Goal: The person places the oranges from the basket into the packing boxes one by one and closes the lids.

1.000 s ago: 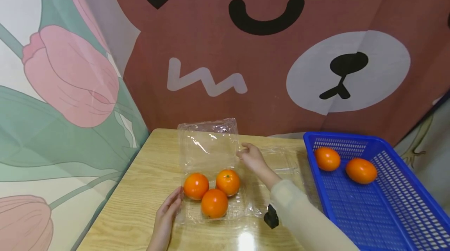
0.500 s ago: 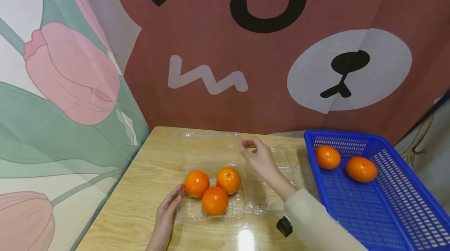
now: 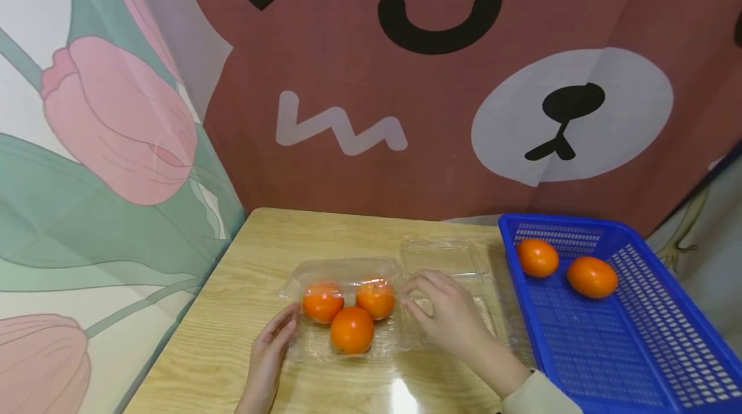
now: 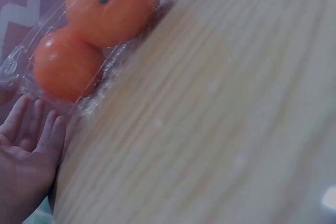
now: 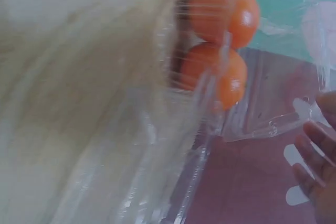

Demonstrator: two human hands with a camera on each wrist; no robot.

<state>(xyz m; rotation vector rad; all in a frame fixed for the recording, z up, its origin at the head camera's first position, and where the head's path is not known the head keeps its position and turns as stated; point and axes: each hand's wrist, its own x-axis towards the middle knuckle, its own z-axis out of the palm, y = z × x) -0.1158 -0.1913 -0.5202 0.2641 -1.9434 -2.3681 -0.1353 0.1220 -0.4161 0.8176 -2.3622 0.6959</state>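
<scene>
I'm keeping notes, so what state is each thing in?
Box: open, three oranges inside
Lid: tilted, not closed
Oranges: whole, unpeeled
Other box: no oranges inside
Basket: upright, two oranges inside
Left hand: relaxed, at box's left side
Right hand: pinching lid's right edge

Passage: bare tabletop [image 3: 220, 337] is running along the left; open room is lying above the near orange [image 3: 351, 330]. Obstacles: a tilted clear lid [image 3: 348, 267] is overhanging two far oranges [image 3: 323, 310]; left hand [image 3: 271, 346] and right hand [image 3: 449, 314] are flanking them; a clear box [image 3: 443, 261] and blue basket [image 3: 603, 349] are occupying the right.
</scene>
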